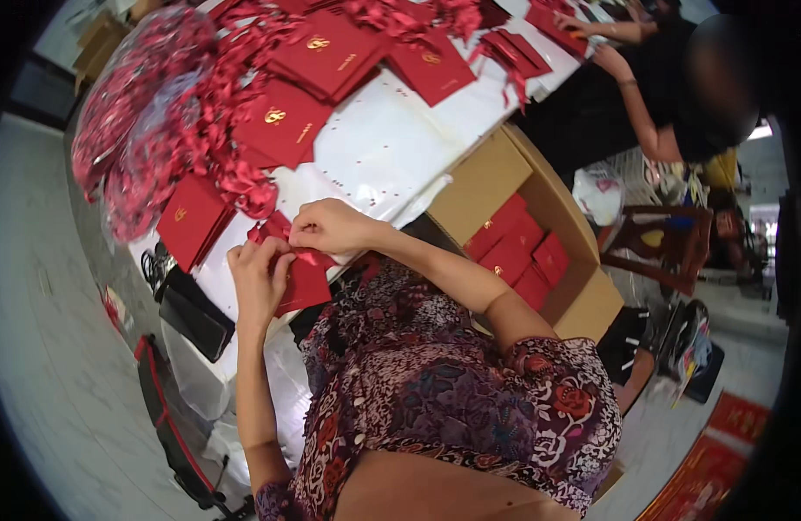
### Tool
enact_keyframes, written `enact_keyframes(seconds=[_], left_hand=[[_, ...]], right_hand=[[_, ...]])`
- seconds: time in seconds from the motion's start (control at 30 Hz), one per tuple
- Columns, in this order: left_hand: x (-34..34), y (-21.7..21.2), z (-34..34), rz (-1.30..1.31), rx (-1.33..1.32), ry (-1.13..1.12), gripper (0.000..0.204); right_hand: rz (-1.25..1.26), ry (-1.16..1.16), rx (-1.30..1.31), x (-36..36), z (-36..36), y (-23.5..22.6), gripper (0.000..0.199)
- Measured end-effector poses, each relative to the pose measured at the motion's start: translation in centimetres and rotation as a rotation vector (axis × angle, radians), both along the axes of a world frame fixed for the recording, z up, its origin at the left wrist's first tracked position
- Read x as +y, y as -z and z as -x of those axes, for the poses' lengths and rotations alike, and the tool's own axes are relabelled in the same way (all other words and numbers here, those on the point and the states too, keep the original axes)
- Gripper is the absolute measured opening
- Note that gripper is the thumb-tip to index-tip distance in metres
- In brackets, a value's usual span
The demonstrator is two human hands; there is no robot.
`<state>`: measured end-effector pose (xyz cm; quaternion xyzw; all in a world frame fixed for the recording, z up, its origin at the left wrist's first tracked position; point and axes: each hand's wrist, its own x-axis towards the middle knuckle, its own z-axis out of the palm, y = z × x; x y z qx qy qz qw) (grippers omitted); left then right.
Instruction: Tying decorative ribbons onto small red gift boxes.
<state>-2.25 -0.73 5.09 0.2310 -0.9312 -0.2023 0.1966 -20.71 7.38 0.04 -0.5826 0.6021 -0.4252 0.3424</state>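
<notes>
A flat red card folder [306, 282] lies at the near edge of a white-covered table [392, 143]. A red ribbon [306, 257] runs across its top edge. My left hand [258, 276] pinches the ribbon and the folder's left side. My right hand [329, 227] pinches the ribbon from above, fingers closed on it. Both hands touch each other over the folder's top corner.
Several red folders with gold emblems [283, 122] and loose red ribbons [235, 178] cover the table. A clear bag of ribbons [135, 113] sits at the left. An open cardboard box [583, 304] holds stacked red folders at my right. Another person's arm [639, 108] works beyond it.
</notes>
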Motion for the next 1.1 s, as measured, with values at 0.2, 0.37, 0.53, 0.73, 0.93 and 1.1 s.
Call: enact_keyframes(seconds=[0.2, 0.37, 0.53, 0.73, 0.93, 1.1], left_hand=[[0.0, -0.4, 0.8, 0.151, -0.004, 0.181, 0.013], [-0.1, 0.0, 1.8, 0.127, 0.041, 0.140, 0.013], [0.5, 0.8, 2.2, -0.063, -0.016, 0.122, 0.018], [-1.3, 1.8, 1.8, -0.419, 0.100, -0.126, 0.012], [-3.2, 3.1, 1.7, -0.429, 0.218, -0.140, 0.013], [-4.4, 3.7, 1.3, -0.245, 0.286, -0.282, 0.016]], right_hand=[[-0.153, -0.163, -0.126, -0.4, 1.7, 0.9, 0.020], [-0.175, 0.027, -0.230, -1.1, 0.9, 2.0, 0.018], [-0.154, 0.390, -0.322, -2.5, 0.8, 2.4, 0.018], [0.258, 0.573, -0.254, -1.3, 1.1, 2.1, 0.028], [0.292, 0.285, 0.335, 0.4, -1.7, 2.3, 0.026], [-0.010, 0.034, 0.144, 2.0, -1.9, 1.3, 0.023]])
